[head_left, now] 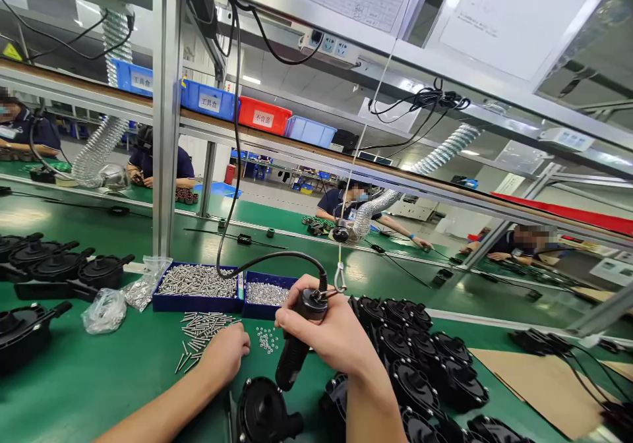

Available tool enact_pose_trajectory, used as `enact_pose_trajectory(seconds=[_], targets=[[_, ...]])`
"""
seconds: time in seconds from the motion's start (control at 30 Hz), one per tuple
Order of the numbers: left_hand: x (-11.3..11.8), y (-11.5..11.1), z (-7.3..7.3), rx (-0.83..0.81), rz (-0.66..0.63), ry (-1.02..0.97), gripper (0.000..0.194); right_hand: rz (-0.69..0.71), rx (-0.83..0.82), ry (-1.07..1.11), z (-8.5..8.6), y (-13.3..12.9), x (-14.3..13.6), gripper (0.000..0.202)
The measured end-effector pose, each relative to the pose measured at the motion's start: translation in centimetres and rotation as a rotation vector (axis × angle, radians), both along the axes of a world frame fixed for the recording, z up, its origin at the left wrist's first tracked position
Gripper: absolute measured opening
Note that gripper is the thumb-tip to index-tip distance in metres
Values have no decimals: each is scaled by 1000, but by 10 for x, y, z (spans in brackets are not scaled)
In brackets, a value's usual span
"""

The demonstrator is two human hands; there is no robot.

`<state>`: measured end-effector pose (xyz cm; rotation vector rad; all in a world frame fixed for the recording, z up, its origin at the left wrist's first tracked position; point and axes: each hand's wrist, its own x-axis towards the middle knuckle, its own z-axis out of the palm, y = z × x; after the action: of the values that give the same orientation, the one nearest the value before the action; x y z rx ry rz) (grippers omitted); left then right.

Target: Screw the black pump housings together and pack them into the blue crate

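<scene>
My right hand (326, 331) is wrapped round a black electric screwdriver (291, 357), which hangs from a cord with its lower end tilted down. Just below the tool sits a round black pump housing (262, 407) with bright screws at its rim. My left hand (227, 351) rests with curled fingers at the right edge of a loose pile of screws (200, 331); whatever its fingertips pinch is hidden. Small nuts (267, 339) lie scattered on the green table just right of that hand.
Behind my hands stand a blue tray of screws (198, 281) and a blue tray of nuts (266, 294). Black housings (415, 383) crowd the right; more housings (54, 258) and plastic bags (105, 311) lie left. A metal post (165, 113) rises ahead. Co-workers sit beyond.
</scene>
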<state>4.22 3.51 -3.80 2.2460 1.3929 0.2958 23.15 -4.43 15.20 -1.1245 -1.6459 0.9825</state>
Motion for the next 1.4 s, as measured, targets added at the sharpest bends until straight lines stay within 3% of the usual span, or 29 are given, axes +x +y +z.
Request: enact_pose_trajectory(seconds=[0.13, 0.23, 0.43, 0.6, 0.8, 0.9, 1.07, 1.17, 1.4], targets=[[-6, -3, 5, -102, 34, -73, 24, -13, -1, -25, 3, -1, 1, 37], [-12, -7, 9, -314, -41, -171, 12, 12, -16, -29, 6, -2, 2, 35], [-17, 0, 5, -820, -125, -221, 16, 156, -32, 27, 4, -4, 8, 34], [-17, 4, 3, -980, -156, -273, 27, 307, -78, 126, -2, 3, 12, 42], [-30, 5, 18, -1017, -243, -340, 61, 483, -80, 305, -13, 22, 0, 43], [-37, 5, 26, -1009, -286, -341, 76, 383, -89, 312, -14, 23, -4, 39], [-35, 0, 29, -987, -316, -282, 86, 197, 139, 490, -12, 12, -9, 33], [-26, -8, 27, -940, -231, -257, 85, 186, 215, 568, -12, 4, -17, 30], [-18, -20, 30, -799, -118, -289, 66, 227, 155, 534, -16, 2, -34, 33]])
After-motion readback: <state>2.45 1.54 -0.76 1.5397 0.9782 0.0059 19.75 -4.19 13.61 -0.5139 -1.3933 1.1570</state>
